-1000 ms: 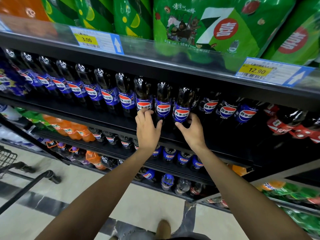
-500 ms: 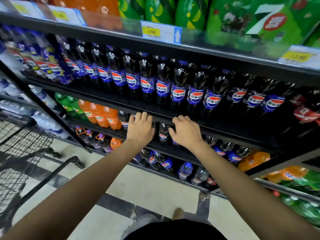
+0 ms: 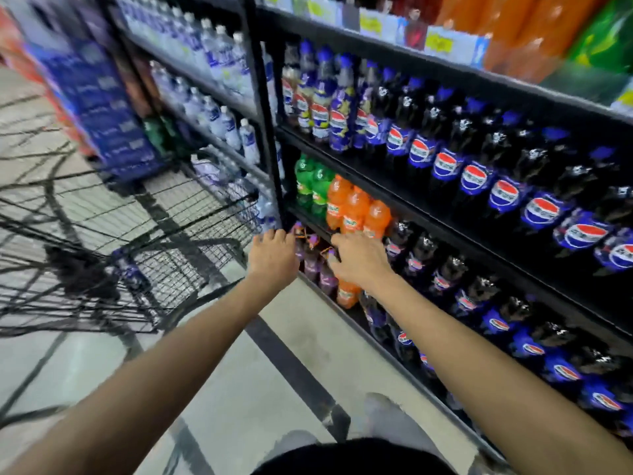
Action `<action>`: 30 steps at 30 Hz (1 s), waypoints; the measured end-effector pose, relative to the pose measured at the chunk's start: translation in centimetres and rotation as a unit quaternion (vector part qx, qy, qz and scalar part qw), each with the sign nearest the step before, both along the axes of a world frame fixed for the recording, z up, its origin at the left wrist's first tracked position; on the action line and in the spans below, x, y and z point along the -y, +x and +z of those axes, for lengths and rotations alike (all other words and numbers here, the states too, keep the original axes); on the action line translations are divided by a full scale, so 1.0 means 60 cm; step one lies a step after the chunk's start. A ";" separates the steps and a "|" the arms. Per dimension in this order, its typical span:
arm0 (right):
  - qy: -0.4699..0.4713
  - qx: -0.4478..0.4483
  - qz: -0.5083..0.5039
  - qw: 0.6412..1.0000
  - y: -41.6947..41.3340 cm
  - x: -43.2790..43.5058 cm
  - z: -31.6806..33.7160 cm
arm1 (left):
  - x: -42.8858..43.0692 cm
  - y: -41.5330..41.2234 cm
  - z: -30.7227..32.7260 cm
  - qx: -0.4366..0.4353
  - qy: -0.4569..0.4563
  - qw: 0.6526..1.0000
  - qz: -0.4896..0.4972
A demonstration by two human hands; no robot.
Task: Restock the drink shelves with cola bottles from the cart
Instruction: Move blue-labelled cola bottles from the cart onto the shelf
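Hands: left hand and right hand reach out side by side, fingers relaxed, holding nothing, just before the front edge of a low shelf.
Shelf unit: black, several tiers.
Cart: black wire, off the unit's left end; blurred, contents cannot be told.
Cola bottles: upright in rows along the shelves' front edges.
Orange bottles: left end, just above the right hand.

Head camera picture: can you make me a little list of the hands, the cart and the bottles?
left hand: empty, between cart and shelves
right hand: empty, open, beside the left hand
cart: black wire, on the left, blurred
cola bottles: long row on a shelf
orange bottles: shelf below, beside green bottles
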State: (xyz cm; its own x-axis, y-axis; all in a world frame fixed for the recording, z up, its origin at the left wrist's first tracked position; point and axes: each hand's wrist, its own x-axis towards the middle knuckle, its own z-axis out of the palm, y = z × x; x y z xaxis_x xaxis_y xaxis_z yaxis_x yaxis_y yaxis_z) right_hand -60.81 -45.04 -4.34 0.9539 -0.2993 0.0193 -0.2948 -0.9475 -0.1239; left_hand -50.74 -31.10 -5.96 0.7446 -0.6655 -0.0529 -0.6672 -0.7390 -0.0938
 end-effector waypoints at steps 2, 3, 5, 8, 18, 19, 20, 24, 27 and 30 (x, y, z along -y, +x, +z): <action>-0.003 -0.004 0.041 0.999 0.051 -0.044 -0.003 | -0.052 0.033 -0.006 -0.018 0.002 0.999 0.038; -0.004 -0.009 0.060 0.998 0.077 -0.064 -0.007 | -0.076 0.049 -0.009 -0.026 -0.002 0.998 0.057; 0.000 -0.018 0.094 0.995 0.129 -0.102 -0.015 | -0.122 0.078 -0.013 -0.033 -0.013 0.995 0.095; 0.013 -0.024 0.150 0.988 0.212 -0.155 -0.030 | -0.187 0.125 -0.020 -0.033 -0.017 0.988 0.151; 0.048 -0.022 0.307 0.950 0.533 -0.317 -0.080 | -0.359 0.355 -0.065 -0.035 0.021 0.957 0.286; 0.053 -0.032 0.315 0.947 0.566 -0.328 -0.082 | -0.369 0.381 -0.067 -0.044 0.021 0.952 0.301; 0.060 -0.043 0.324 0.943 0.596 -0.338 -0.084 | -0.377 0.405 -0.068 -0.053 0.021 0.948 0.313; 0.068 -0.062 0.365 0.926 0.704 -0.372 -0.104 | -0.407 0.487 -0.087 -0.060 0.030 0.938 0.340; 0.075 -0.078 0.380 0.919 0.764 -0.391 -0.121 | -0.423 0.528 -0.101 -0.073 0.028 0.928 0.363; 0.064 -0.087 0.396 0.912 0.809 -0.405 -0.146 | -0.439 0.570 -0.125 -0.102 0.027 0.918 0.383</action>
State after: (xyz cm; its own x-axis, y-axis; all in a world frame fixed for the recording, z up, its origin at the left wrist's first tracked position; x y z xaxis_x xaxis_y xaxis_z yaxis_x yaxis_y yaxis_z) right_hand -12.26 -20.73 -13.09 0.8567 0.4966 -0.1394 0.4508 -0.8523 -0.2654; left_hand -16.55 -4.73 -13.48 0.9639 0.0575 -0.2598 0.0392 -0.9964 -0.0749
